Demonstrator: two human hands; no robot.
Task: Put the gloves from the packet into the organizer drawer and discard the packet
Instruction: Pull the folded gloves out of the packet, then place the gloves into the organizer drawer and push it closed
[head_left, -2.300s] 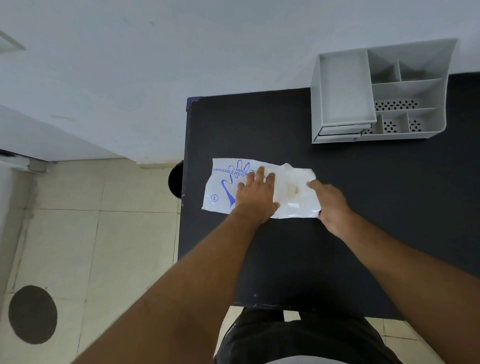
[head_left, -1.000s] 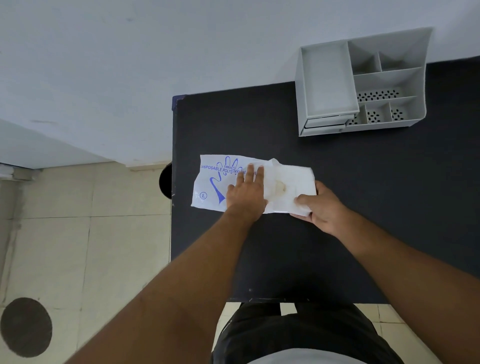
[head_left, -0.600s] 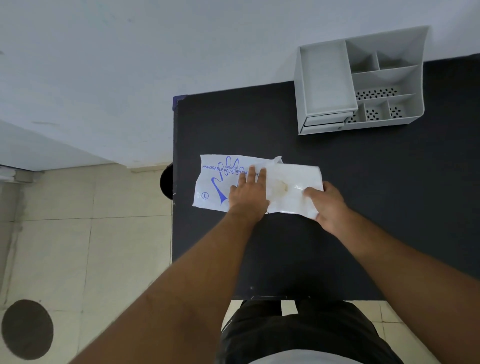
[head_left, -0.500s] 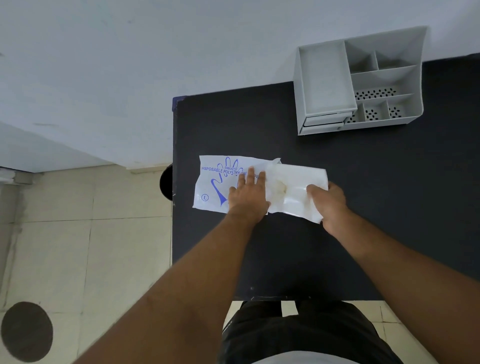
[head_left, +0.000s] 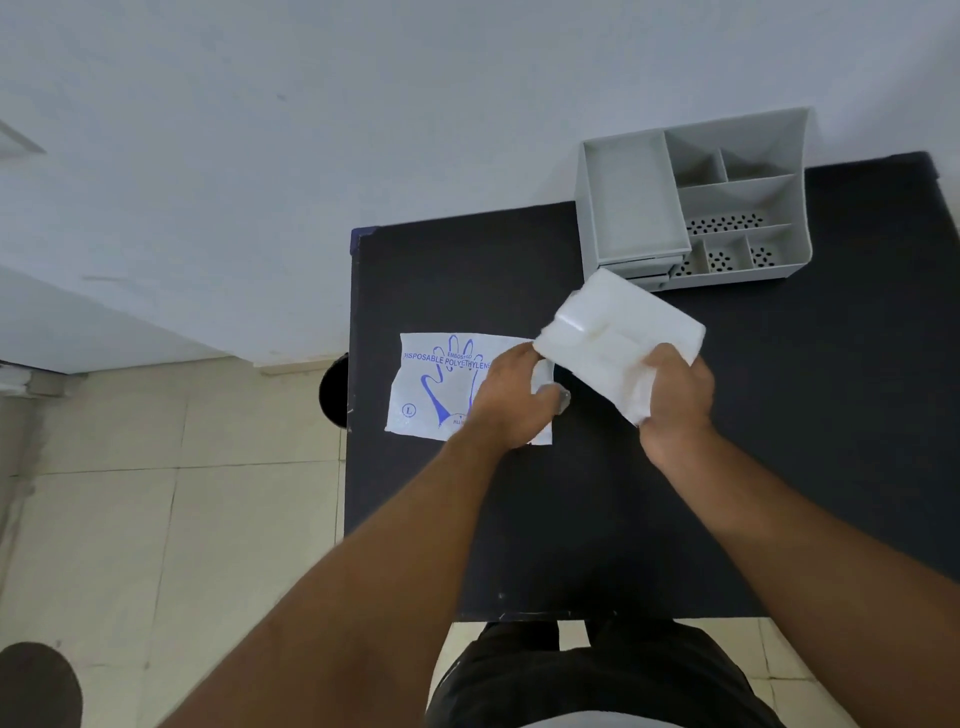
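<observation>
A white packet with a blue hand print lies flat on the black table near its left edge. My left hand presses on the packet's right end, fingers curled at its opening. My right hand grips a folded white stack of gloves, lifted above the table just right of the packet. The grey organizer stands at the table's back against the wall, its drawer front partly hidden behind the glove stack.
A dark round bin shows under the table's left edge. The tiled floor lies to the left, with a dark round patch at the bottom left. A pale wall runs behind the table.
My right hand has pulled the stack of gloves out of the packet and raised it up and to the right. My left hand has stayed on the packet.
</observation>
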